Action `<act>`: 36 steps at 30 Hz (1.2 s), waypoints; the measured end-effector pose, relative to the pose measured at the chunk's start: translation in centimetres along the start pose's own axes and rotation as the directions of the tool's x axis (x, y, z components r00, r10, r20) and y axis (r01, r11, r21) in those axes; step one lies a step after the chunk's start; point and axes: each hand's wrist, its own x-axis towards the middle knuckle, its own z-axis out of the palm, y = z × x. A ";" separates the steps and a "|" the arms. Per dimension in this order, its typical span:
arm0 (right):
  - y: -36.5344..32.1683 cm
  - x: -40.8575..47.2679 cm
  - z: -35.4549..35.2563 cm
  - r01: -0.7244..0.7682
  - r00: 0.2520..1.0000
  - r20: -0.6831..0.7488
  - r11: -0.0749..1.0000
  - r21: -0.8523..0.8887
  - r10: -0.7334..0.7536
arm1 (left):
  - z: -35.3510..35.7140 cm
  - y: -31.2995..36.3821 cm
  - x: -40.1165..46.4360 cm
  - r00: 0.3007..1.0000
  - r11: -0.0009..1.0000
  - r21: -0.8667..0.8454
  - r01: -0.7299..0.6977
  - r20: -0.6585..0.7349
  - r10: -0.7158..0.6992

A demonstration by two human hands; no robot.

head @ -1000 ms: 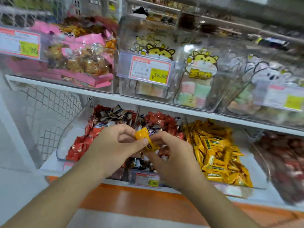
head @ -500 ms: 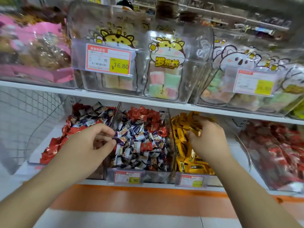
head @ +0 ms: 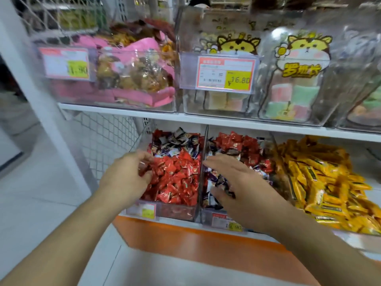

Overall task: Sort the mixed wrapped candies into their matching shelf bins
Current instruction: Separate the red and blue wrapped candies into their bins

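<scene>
On the lower shelf stand three clear bins. The left bin (head: pixel 177 212) holds mostly red wrapped candies (head: pixel 177 174), with some dark blue-and-white ones at its back. My left hand (head: pixel 125 178) reaches into its left side, fingers curled over the red candies; whether it holds one is hidden. The middle bin (head: pixel 203 162) has red candies (head: pixel 237 143) mixed with blue-and-white candies (head: pixel 212 182). My right hand (head: pixel 235 182) hovers over this bin with fingers stretched out, holding nothing. The right bin is full of yellow candies (head: pixel 321 182).
The upper shelf (head: pixel 123 110) carries clear bins of pink-wrapped pastries (head: pixel 134 73) and pastel sweets (head: pixel 292 96), with price tags (head: pixel 224 74) on their fronts. A white wire-mesh side panel (head: pixel 103 137) closes the shelf on the left. An orange base strip (head: pixel 185 240) runs below.
My right hand left the yellow candy bin and came over the middle bin, fingers stretched out. My left hand moved into the left red bin. The view swung left.
</scene>
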 end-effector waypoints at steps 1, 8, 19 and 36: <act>-0.4 0.5 0.6 0.030 0.999 0.016 0.999 0.011 -0.030 | 0.3 -0.2 0.0 1.000 1.000 0.016 -0.008 0.025 0.007; -1.1 3.0 3.2 0.093 0.995 0.039 0.995 0.031 -0.094 | 3.3 -0.6 0.4 0.957 0.978 -0.009 -0.207 0.204 0.205; -0.9 3.3 3.6 0.014 1.000 0.016 0.994 0.105 -0.016 | 4.6 0.2 1.9 0.947 0.969 0.056 -0.240 0.233 0.221; -0.8 3.2 3.1 0.019 1.000 0.003 0.993 0.119 -0.020 | 2.8 0.0 4.0 0.973 0.961 0.158 -0.226 -0.003 0.229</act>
